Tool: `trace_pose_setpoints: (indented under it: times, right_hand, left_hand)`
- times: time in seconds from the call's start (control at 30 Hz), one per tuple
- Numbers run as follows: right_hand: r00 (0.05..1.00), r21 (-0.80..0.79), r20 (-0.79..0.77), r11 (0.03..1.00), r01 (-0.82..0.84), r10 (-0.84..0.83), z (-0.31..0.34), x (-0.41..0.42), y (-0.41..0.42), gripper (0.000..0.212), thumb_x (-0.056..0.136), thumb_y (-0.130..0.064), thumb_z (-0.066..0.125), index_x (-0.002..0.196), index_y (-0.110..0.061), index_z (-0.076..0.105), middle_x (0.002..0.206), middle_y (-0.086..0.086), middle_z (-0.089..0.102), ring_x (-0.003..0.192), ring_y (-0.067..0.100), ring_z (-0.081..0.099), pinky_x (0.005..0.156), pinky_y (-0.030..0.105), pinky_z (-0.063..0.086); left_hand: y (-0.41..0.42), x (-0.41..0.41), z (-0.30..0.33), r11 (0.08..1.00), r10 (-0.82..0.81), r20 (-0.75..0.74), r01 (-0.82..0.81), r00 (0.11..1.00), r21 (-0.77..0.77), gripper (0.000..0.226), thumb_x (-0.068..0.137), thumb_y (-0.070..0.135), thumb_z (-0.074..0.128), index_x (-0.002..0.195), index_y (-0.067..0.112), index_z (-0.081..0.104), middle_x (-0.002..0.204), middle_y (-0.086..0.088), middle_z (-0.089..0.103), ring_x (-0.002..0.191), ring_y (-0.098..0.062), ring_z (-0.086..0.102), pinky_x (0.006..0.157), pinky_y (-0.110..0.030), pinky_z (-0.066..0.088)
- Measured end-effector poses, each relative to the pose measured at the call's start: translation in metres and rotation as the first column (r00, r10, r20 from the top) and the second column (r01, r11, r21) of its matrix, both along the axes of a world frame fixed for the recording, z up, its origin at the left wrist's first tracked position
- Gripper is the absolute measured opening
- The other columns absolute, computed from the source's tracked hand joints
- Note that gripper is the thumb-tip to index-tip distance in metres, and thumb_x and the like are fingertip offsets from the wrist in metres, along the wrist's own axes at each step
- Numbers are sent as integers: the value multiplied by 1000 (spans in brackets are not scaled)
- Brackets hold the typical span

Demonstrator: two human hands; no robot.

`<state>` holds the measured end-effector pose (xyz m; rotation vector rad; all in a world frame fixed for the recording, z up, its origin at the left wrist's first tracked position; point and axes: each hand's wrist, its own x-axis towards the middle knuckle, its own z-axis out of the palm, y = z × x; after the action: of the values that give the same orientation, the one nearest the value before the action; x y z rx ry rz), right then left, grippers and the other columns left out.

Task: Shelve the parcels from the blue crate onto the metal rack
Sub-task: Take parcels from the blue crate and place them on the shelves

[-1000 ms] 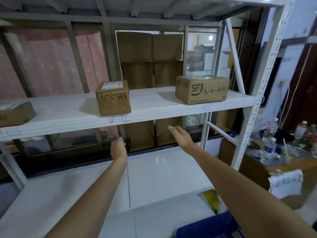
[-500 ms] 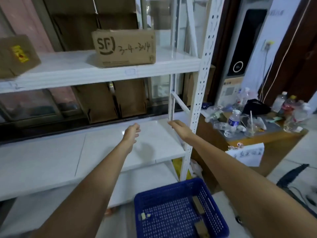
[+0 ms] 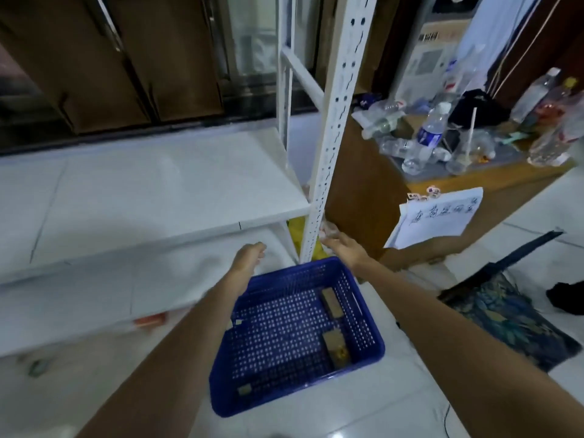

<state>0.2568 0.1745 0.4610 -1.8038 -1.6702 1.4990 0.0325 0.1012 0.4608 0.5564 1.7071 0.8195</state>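
Note:
The blue crate (image 3: 360,314) stands on the floor by the white metal rack (image 3: 328,128). Two small brown parcels lie along the crate's right side, one farther (image 3: 331,302) and one nearer (image 3: 336,347), with a few small scraps on its perforated bottom. My left hand (image 3: 248,257) hovers over the crate's far left rim, fingers loosely curled and holding nothing. My right hand (image 3: 343,246) reaches past the far right rim near the rack post, fingers apart and empty. The rack's lower shelf boards (image 3: 151,191) show bare white.
A brown desk (image 3: 474,181) to the right carries several plastic bottles and cups, with a handwritten paper sheet (image 3: 436,221) hanging off its edge. A dark patterned bag (image 3: 505,314) lies on the floor at right. Brown cartons stand behind the rack.
My view has swung down from the upper shelf with its boxes to the floor. Both hands have dropped from shelf height to just above the crate's far rim.

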Motion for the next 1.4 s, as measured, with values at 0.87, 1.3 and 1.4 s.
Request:
trace_pose_setpoints:
  times: [0.87, 1.3, 1.4]
  right_hand:
    - [428, -716, 525, 653, -245, 736, -615, 101, 38, 62, 96, -26, 59, 149, -26, 28, 97, 9, 53, 93, 27, 52, 83, 39, 46]
    - [709, -591, 493, 792, -152, 504, -647, 99, 34, 55, 94, -16, 60, 141, -2, 34, 120, 15, 49, 103, 27, 49, 88, 32, 45]
    - [877, -522, 352, 846, -106, 327, -645, 88, 30, 47, 96, -13, 58, 138, -3, 40, 130, 12, 46, 112, 25, 49, 85, 33, 48]
  left_hand:
    - [57, 204, -642, 439, -831, 36, 694, 555, -571, 66, 101, 43, 31, 150, 4, 10, 147, -26, 31, 119, -40, 52, 56, -43, 49]
    - [54, 206, -675, 853, -242, 379, 382, 893, -356, 17, 95, 20, 46, 108, 9, 52, 88, -9, 55, 87, -22, 55, 81, -36, 51]
    - [51, 173, -679, 858, -201, 362, 342, 910, -383, 19, 88, 26, 62, 102, 14, 56, 92, -4, 59, 90, -18, 54, 66, -29, 49]
